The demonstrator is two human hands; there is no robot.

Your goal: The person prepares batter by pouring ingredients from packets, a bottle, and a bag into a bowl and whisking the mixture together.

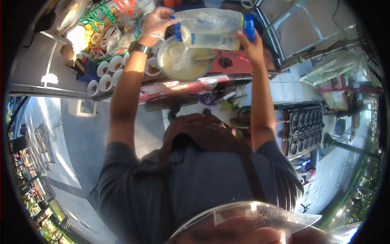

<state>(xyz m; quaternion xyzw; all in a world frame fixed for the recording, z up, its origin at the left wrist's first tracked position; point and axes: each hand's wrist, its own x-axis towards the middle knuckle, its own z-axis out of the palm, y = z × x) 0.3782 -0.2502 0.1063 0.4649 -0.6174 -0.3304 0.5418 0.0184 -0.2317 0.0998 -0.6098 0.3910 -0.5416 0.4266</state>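
My left hand (157, 26), in a clear plastic glove, grips the open end of a clear plastic bag (213, 29) with blue ends. My right hand (254, 45) holds the bag's other blue end. White powder shows at the bag's mouth, above a large round bowl (160, 68). Inside the bowl lie pale yellow batter and a heap of white powder (176, 56). A metal utensil handle (206, 58) slants over the bowl's right side. Black-handled scissors (225, 62) rest on the red surface (239, 65) beside it.
Several white cups (105, 83) with dark contents stand left of the bowl. Behind them are food packages, a plastic tub (126, 40) and green clips (105, 13). A black multi-cavity baking mould (306, 129) is at the right. A metal-framed glass panel (294, 27) borders the counter.
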